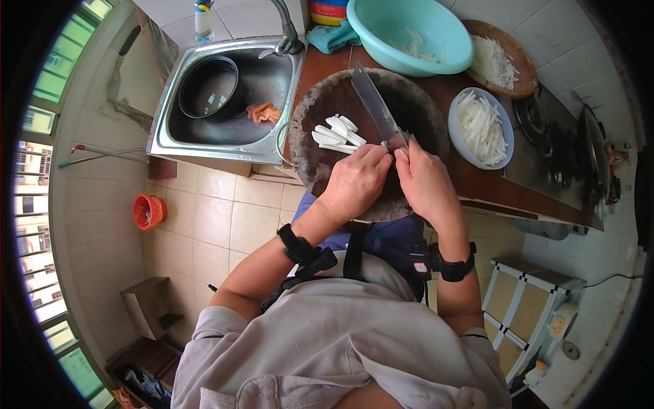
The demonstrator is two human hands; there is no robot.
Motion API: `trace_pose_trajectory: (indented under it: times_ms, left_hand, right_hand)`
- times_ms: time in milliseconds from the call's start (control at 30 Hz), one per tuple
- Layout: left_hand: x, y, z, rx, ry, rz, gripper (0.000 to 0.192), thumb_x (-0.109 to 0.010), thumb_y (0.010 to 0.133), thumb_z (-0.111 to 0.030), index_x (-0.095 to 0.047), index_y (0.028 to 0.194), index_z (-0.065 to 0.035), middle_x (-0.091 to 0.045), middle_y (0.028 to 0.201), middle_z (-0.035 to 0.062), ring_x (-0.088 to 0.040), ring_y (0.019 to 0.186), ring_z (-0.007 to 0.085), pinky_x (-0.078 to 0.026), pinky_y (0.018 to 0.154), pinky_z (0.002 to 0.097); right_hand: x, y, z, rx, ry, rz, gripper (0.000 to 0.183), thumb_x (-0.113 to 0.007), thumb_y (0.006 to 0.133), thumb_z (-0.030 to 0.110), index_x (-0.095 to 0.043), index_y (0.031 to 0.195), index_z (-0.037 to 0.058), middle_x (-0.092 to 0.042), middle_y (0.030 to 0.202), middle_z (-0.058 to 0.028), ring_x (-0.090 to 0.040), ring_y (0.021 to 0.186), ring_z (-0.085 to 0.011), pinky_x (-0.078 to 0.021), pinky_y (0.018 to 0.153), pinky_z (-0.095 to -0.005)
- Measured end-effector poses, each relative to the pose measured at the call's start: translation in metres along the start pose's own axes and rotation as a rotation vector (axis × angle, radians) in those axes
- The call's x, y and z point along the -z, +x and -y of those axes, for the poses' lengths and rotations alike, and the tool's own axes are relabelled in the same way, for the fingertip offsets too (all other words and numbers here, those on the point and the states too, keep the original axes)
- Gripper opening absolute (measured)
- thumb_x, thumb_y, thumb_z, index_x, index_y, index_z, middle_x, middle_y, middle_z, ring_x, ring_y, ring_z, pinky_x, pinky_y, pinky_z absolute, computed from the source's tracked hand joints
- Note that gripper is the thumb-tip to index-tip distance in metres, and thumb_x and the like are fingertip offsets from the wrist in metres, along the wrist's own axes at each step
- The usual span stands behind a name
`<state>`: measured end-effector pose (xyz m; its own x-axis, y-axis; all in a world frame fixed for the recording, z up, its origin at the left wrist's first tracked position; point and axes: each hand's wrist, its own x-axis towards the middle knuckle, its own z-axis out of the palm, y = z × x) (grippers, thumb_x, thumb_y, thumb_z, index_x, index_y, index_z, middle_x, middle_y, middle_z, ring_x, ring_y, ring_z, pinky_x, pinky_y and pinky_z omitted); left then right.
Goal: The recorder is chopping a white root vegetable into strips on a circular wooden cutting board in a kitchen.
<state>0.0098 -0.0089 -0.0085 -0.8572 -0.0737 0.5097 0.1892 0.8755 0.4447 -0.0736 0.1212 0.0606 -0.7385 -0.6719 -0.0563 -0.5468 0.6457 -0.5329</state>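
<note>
My right hand (425, 179) grips a cleaver (377, 106) near the lower end of its blade, its handle hidden in the fist. The broad steel blade slants up and left across a round wooden chopping board (319, 97). Against the blade's left side, my left hand (358, 173) has its fingers bunched and pressed down on a small white piece, mostly covered by the fingertips. Thick white radish-like slices (334, 134) lie in a loose pile to the left of the blade. A few pale shreds show just right of the blade, partly behind my right hand.
A white bowl of white strips (481, 128) stands right of the board. Behind are a turquoise basin (368, 25) and a woven tray (518, 59) with more shreds. Left is a steel sink (225, 145) holding a black pot (209, 87) and orange peelings (264, 112). A gas stove (541, 168) stands far right.
</note>
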Motion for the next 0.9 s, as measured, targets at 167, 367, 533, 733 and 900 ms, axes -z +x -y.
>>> trace_pose_trajectory:
  times_ms: [167, 367, 533, 733, 900]
  left_hand:
    - [0.001, 0.0, 0.0, -0.008, 0.001, -0.022, 0.021, -0.068, 0.077, -0.003, -0.066, 0.098, -0.0031, -0.067, 0.103, 0.0074, -0.067, 0.094, 0.0251, -0.058, 0.074, 0.0343]
    - [-0.001, -0.001, -0.001, -0.012, -0.009, -0.062, 0.02, -0.069, 0.077, -0.002, -0.067, 0.097, -0.0034, -0.067, 0.103, 0.0073, -0.067, 0.093, 0.0253, -0.057, 0.075, 0.0346]
    - [0.013, 0.001, -0.007, 0.057, -0.123, -0.196, 0.018, -0.072, 0.078, -0.001, -0.069, 0.095, -0.0076, -0.067, 0.1, 0.0058, -0.065, 0.091, 0.0259, -0.055, 0.076, 0.0355]
    - [0.047, 0.01, 0.019, 0.29, 0.141, -0.219, 0.042, -0.079, 0.08, -0.022, -0.062, 0.116, -0.0081, -0.06, 0.115, 0.0107, -0.057, 0.106, 0.0327, -0.048, 0.091, 0.0405]
    - [0.048, 0.006, 0.046, 0.419, 0.145, -0.11, 0.045, -0.08, 0.079, -0.027, -0.064, 0.115, -0.0054, -0.065, 0.109, 0.0123, -0.061, 0.103, 0.0336, -0.048, 0.092, 0.0418]
  right_hand:
    - [0.0, -0.013, -0.014, -0.077, 0.113, -0.04, 0.025, -0.052, 0.101, 0.022, -0.054, 0.094, -0.0012, -0.067, 0.087, -0.0279, -0.064, 0.084, -0.0485, -0.0511, 0.071, -0.056]
    - [0.01, -0.035, -0.019, -0.096, 0.17, -0.038, 0.024, -0.052, 0.102, 0.02, -0.051, 0.093, -0.0022, -0.066, 0.085, -0.0265, -0.064, 0.079, -0.0471, -0.0498, 0.067, -0.0531]
    - [0.018, -0.044, -0.001, -0.205, 0.422, 0.074, 0.026, -0.051, 0.103, 0.021, -0.049, 0.089, -0.0014, -0.063, 0.068, -0.0187, -0.062, 0.048, -0.0298, -0.047, 0.047, -0.0412]
    - [0.016, -0.044, -0.008, -0.195, 0.388, 0.035, 0.027, -0.052, 0.103, 0.022, -0.049, 0.089, -0.0009, -0.062, 0.066, -0.0174, -0.061, 0.047, -0.0274, -0.0466, 0.046, -0.0402]
    - [0.009, -0.043, -0.025, -0.184, 0.277, -0.032, 0.023, -0.053, 0.102, 0.021, -0.052, 0.094, -0.0007, -0.063, 0.073, -0.0242, -0.063, 0.065, -0.0422, -0.0478, 0.058, -0.0476]
